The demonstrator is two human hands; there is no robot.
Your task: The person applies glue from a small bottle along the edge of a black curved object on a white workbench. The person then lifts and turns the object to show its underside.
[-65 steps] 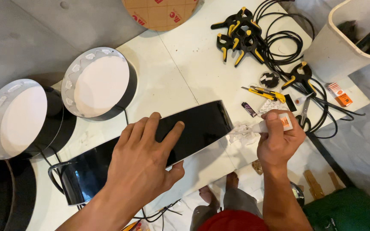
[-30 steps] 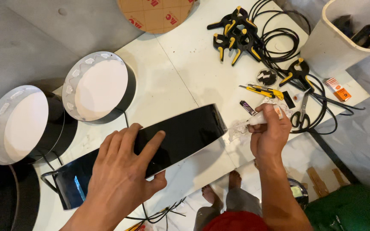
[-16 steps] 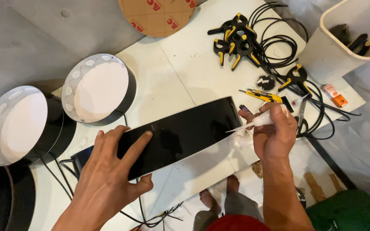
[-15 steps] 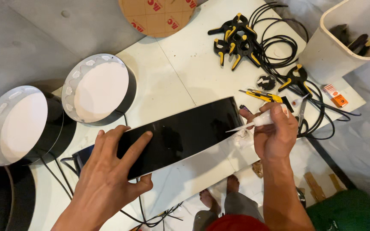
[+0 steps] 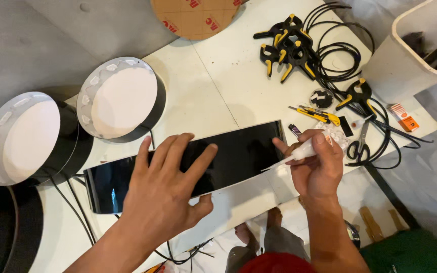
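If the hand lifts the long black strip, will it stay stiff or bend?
The black strip looks thin and long, so it would probably flex and sag. Its glossy face suggests it may slip. The left hand lies flat on it.

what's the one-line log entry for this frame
left hand: flat on black strip | right hand: glue tube, nozzle at strip end

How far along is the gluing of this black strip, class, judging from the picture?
Done: two round drums already wear black bands. In hand: the left hand presses the black strip flat on the table while the right hand aims a glue tube at its end. Left: no glue shows yet; the clamps lie unused.
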